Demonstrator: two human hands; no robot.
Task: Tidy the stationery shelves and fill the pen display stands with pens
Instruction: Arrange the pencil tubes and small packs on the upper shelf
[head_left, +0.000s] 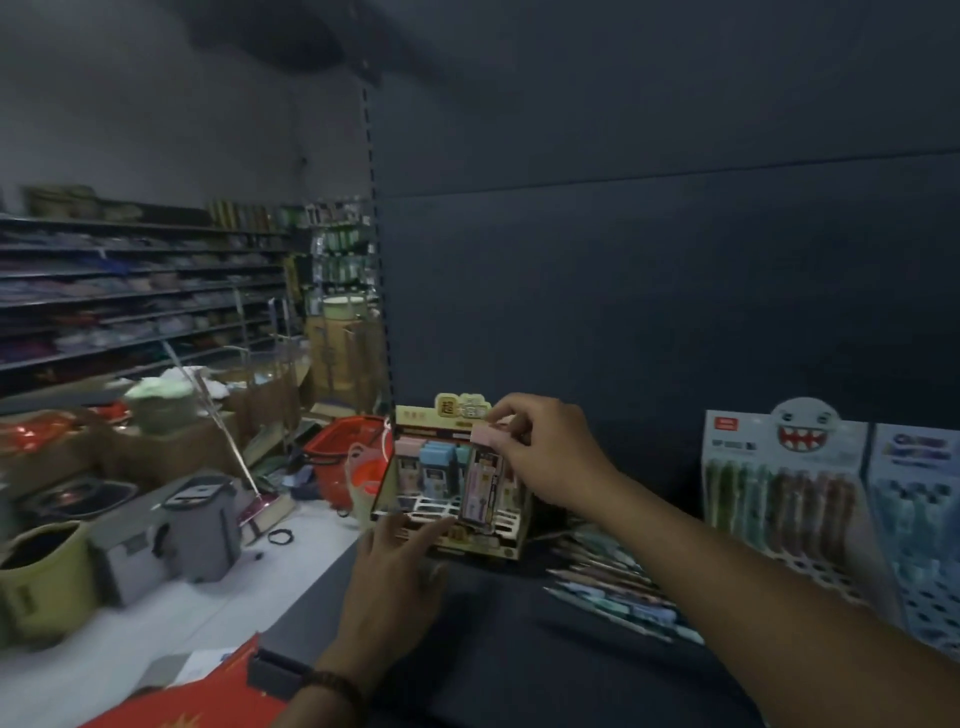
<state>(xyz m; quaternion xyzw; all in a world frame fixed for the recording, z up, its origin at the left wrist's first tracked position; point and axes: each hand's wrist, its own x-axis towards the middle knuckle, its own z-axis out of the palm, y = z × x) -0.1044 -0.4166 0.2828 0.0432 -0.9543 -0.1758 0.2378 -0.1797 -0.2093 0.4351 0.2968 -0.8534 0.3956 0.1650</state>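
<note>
The right hand (550, 457) pinches a pink-capped pen pack (483, 486) in its grip over the display stand (457, 411); the left hand (395, 571), fingers straight, touches the stand's front.

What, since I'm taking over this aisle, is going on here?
A person is stocking a small cardboard display stand on the dark shelf. The right hand pinches a pink-capped pack by its top and holds it upright over the stand's grid, beside blue-capped packs already in place. The left hand rests straight fingers on the stand's front edge. Loose pens lie to the right.
</note>
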